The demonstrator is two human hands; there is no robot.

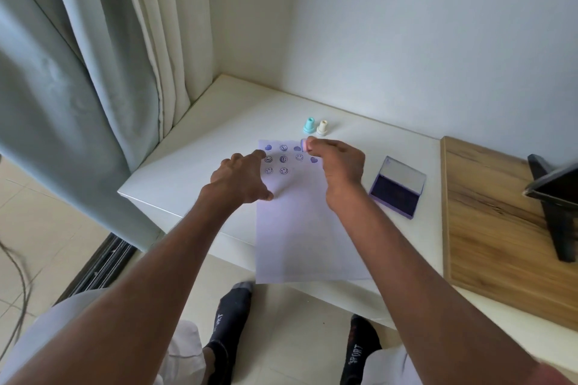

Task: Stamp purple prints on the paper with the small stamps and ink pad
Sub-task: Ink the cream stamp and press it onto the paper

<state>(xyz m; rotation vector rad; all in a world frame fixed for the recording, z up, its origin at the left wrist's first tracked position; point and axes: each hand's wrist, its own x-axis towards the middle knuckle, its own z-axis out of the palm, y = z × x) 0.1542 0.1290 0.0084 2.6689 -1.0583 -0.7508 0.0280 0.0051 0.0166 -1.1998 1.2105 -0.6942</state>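
Pink stamp pinched in the right hand sits over the paper's far edge; a tilt could smear or half-print. Left hand, fingers spread and relaxed, touches the sheet, which overhangs the table and may slide. Purple hearts and faces fill its top rows.

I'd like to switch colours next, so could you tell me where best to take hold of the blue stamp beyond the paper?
Pinch the blue stamp by its narrow upper handle, coming straight down from above. It stands upright on its wider base, and the cream stamp stands close on its right, so a side approach from there is probably cramped.
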